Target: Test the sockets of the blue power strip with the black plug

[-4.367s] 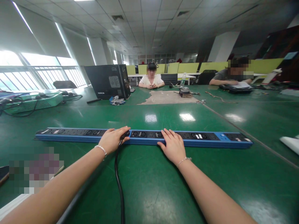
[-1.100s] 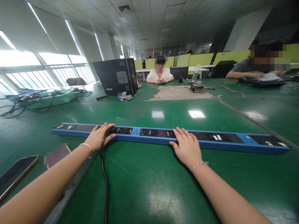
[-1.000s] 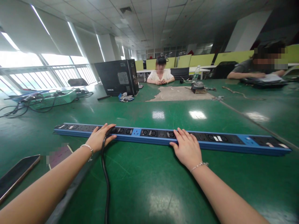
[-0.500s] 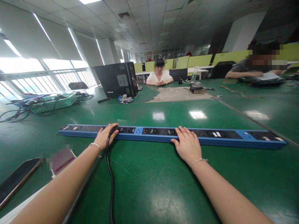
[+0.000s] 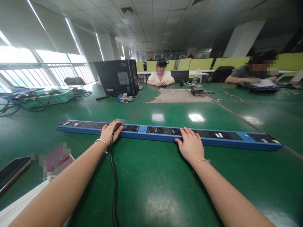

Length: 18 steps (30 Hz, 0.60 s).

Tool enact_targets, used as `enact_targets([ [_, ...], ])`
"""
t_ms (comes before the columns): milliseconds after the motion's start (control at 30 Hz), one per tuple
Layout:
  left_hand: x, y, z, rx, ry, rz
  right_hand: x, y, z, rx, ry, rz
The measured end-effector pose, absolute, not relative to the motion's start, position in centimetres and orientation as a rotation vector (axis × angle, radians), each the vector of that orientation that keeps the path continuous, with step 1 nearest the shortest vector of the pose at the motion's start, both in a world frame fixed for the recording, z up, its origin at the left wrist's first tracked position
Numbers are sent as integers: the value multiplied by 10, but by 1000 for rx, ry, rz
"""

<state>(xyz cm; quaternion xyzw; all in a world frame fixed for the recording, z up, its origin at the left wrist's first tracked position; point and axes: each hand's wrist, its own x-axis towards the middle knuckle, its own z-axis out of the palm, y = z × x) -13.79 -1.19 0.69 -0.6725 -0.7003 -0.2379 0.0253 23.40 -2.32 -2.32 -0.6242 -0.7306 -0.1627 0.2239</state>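
Note:
A long blue power strip (image 5: 153,135) with black and blue sockets lies across the green table in front of me. Left of its middle, my left hand (image 5: 111,131) is closed around a black plug (image 5: 116,126) at the strip's socket face; whether the plug is seated I cannot tell. From it a black power cord (image 5: 114,176) runs down toward the near table edge. My right hand (image 5: 190,143) rests on the strip right of the middle, fingers laid over the top and the thumb along the front side.
A black computer case (image 5: 115,77) stands at the back left with gloves (image 5: 126,98) beside it. Cables fill a green basket (image 5: 50,98) at far left. A phone (image 5: 14,171) lies near left. Two people sit across the table; a bottle (image 5: 196,76) stands there.
The strip has turned slightly, its left end now farther from me. Both hands have moved a little to the right in view, the left one still on the plug. The camera view has shifted slightly.

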Motion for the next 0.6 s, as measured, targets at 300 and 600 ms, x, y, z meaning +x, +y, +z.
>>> enact_targets([
  [300,-141,-9,7,-2086,-2200,-686,235,-23,-22,-1712,-2011,-428],
  [600,-139,-13,0,-2055,-2169,-893,235,-23,-22,-1697,-2004,-382],
])
